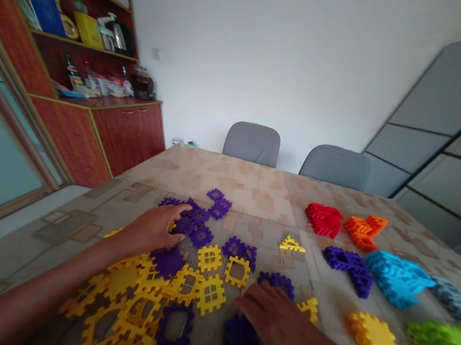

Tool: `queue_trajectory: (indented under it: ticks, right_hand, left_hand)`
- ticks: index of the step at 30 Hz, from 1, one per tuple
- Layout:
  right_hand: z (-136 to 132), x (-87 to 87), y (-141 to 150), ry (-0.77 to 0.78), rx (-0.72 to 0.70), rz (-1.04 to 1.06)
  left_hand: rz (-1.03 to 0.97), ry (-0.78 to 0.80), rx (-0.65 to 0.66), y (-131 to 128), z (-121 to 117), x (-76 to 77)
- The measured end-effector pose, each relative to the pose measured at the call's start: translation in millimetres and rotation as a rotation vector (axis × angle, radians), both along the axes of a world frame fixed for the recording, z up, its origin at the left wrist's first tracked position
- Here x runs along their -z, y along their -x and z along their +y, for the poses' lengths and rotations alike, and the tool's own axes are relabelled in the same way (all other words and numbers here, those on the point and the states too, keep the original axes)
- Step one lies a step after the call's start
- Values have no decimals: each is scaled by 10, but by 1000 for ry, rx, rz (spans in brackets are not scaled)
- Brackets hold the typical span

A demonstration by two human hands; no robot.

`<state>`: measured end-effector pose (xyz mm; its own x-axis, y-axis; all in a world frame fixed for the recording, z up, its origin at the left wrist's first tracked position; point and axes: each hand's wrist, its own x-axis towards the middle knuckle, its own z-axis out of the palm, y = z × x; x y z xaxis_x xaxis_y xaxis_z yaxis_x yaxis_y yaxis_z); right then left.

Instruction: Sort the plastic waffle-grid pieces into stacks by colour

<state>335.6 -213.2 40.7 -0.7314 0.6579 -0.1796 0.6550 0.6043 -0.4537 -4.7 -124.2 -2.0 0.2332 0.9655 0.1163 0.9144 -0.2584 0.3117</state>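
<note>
Left hand is hovering at purple toothed plastic pieces, fingers apart; right hand is resting beside a dark-purple plastic square, fingers together, grip unclear; single-colour plastic piles are standing rightward; yellow plastic pieces are lying ungrouped.

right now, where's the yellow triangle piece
In the head view, the yellow triangle piece lies right of centre, nearer than the red stack and left of the L-shaped purple stack.
</note>
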Motion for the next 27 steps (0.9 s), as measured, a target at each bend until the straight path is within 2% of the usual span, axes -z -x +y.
queue_trajectory:
  ticks: [3, 6, 10, 12, 15, 19, 23, 27]
  right_hand:
    - [69, -8, -117, -1, 36, 16]
    - [153, 17, -227, -52, 87, 59]
    - [208, 30, -230, -156, 137, 137]
    - [211, 28, -201, -168, 131, 173]
    - [222, 23, -196, -151, 116, 199]
    - [289, -26, -277, -132, 130, 211]
    - [373, -89, -370, -143, 152, 196]
    - [416, -76, -418, -172, 170, 179]
  left_hand:
    - [-78, -12, 5, -83, -84, -95]
    - [-155, -35, 13, -287, -252, -157]
    - [-425, -10, 92, -679, -575, -118]
    - [-486, 41, 133, -846, -727, -57]
    - [-496, 143, 220, -997, -896, 6]
    - [-486, 287, 297, -1071, -1014, -18]
    - [-477, 310, 305, -1133, -1060, -1]
    - [-403, 367, 359, -1215, -1072, 66]
